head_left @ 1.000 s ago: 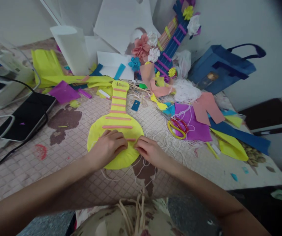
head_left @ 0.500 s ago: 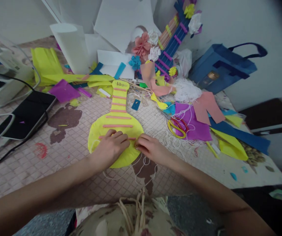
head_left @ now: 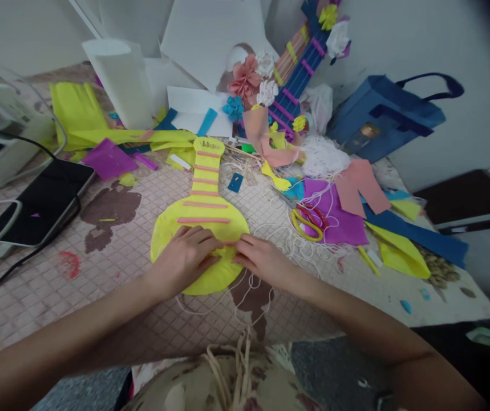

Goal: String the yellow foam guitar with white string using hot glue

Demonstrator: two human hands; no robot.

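Observation:
A yellow paper-covered guitar shape (head_left: 210, 279) lies flat on the table, its neck pointing away from me, with pink strips (head_left: 204, 220) across neck and body. My left hand (head_left: 185, 260) rests over the left of the body, fingers bent and pinched together; what they hold is hidden. My right hand (head_left: 264, 260) is at the body's right edge, its fingertips closed on the end of the lowest pink strip (head_left: 229, 243). Part of that strip shows between both hands. White string (head_left: 251, 282) trails from beneath the right hand onto the table.
To the right lie yellow-handled scissors (head_left: 307, 225), purple paper (head_left: 347, 222) and a tangle of white string (head_left: 324, 157). Behind stand a decorated blue guitar (head_left: 300, 77), a blue bag (head_left: 390, 117) and a white roll (head_left: 120, 85). A black phone (head_left: 39, 202) with cables lies left.
My left fingers have shifted slightly left and down, and their tips have curled. The right fingertips have moved a little over the lowest strip. The guitar shape stays nearly in place.

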